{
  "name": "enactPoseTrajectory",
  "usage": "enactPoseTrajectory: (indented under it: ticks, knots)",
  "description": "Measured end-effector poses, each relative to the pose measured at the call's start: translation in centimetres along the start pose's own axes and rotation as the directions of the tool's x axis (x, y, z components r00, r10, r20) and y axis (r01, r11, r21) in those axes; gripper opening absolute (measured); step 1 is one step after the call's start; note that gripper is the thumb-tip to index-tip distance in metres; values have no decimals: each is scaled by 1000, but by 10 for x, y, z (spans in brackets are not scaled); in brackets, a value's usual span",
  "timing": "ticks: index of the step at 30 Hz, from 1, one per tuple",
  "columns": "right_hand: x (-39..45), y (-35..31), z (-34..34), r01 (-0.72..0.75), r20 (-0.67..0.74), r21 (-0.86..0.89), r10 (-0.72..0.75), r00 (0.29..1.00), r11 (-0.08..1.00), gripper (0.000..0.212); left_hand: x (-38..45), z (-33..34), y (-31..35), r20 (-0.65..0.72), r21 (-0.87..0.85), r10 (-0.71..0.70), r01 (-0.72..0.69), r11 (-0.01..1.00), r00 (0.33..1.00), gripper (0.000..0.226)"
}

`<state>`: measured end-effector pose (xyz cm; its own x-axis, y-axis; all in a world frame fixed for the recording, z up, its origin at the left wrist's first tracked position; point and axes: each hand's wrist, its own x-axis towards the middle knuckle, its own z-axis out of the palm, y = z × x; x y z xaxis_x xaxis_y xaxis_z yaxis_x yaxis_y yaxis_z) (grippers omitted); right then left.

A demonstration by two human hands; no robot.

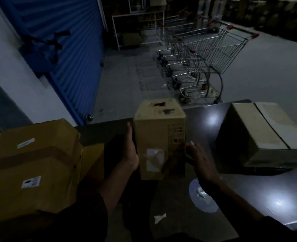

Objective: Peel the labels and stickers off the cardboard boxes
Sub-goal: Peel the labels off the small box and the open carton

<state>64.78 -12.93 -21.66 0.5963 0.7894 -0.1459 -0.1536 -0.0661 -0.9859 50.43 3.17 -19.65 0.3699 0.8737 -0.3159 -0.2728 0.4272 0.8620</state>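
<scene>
Between the two hands, a small cardboard box (159, 137) is stood on end over the dark table (249, 189). Its left side is gripped by the left hand (131, 151); the right hand (199, 161) is spread open just beside its right edge, nearest the white label (155, 159) facing the person.

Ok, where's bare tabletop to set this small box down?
Free: the dark table between the small box and the grey box. Left is crowded by the yellow boxes; near edge holds peeled scraps.

Dark table (205, 117): 3 boxes, white paper scraps (201, 192).
</scene>
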Motion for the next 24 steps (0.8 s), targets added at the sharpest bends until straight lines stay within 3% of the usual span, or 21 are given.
enactPoseTrajectory:
  ticks: [4,6,9,13,16,18,20,22,24]
  knots:
    - [-9,17,-7,-133,-80,48,136,987,990,42,-19,-16,-37,20,29,-177,177,984,984,54]
    - [-12,24,-15,-152,-23,-13,152,988,988,37,-20,-23,-44,52,51,-251,249,967,967,62]
    - [-17,34,-19,-201,79,-67,207,975,977,25,-25,-24,-48,102,136,-254,239,961,962,63]
    - [-17,37,-17,-245,56,0,244,968,970,41,-32,-27,-52,79,137,-240,228,964,967,59]
    - [-22,26,-14,-148,47,-13,148,988,989,34,-32,-26,-55,33,98,-211,207,973,977,68]
    - [-20,12,-9,47,58,-218,-35,998,975,37,-28,-23,-48,-13,-47,-171,170,984,985,77]
    - [-9,-4,1,313,121,-514,-294,948,798,50,-27,-18,-43,-30,-223,-152,141,964,988,80]
    - [5,-27,17,506,277,-752,-495,823,422,59,-34,-15,-48,-79,-250,-206,181,951,975,76]
    - [16,-49,37,585,464,-807,-528,712,80,57,-41,-18,-70,-104,-272,-278,242,931,955,67]
